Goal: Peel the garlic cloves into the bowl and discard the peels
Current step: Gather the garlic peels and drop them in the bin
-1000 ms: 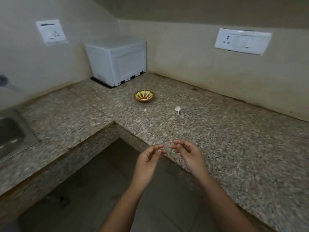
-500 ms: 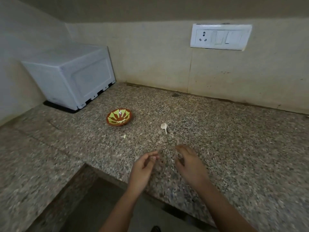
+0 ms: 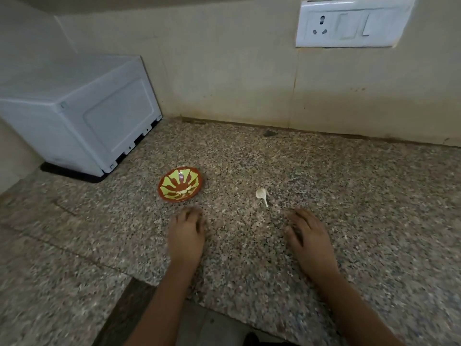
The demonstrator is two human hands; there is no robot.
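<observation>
Both hands sit low over the speckled granite countertop (image 3: 361,196), palms down and well apart, which reads as a pause between cloves rather than a peel under way. The left hand (image 3: 187,237) is just short of the bowl (image 3: 179,184), which lies at its 12 o'clock. Its fingertips are smeared by motion and bent toward the stone, so I cannot tell whether they pinch a scrap of peel or hold nothing. The right hand (image 3: 309,239) is released, fingers loosely spread and grasping nothing. One garlic clove (image 3: 261,194) lies alone on the stone at about 10 o'clock from it, skin and papery tail apparently on; my guess is that it is the next piece to pick up, and the right hand has the shorter reach. The bowl, red-brown with a yellow-green sunburst, stands upright within easy reach of either hand, a sensible spot for dropping peeled cloves. Pale bits at its near side may be garlic or only pattern (too small to settle). The counter is mottled grey-brown, and loose peel would be hard to spot on it. A white boxy appliance (image 3: 82,116) on a dark mat fills the corner at 10 o'clock from the bowl. The cream wall (image 3: 224,78) carries a white socket-and-switch plate (image 3: 354,22) at 1 o'clock, and a small dark mark (image 3: 270,133) sits where wall meets counter.
</observation>
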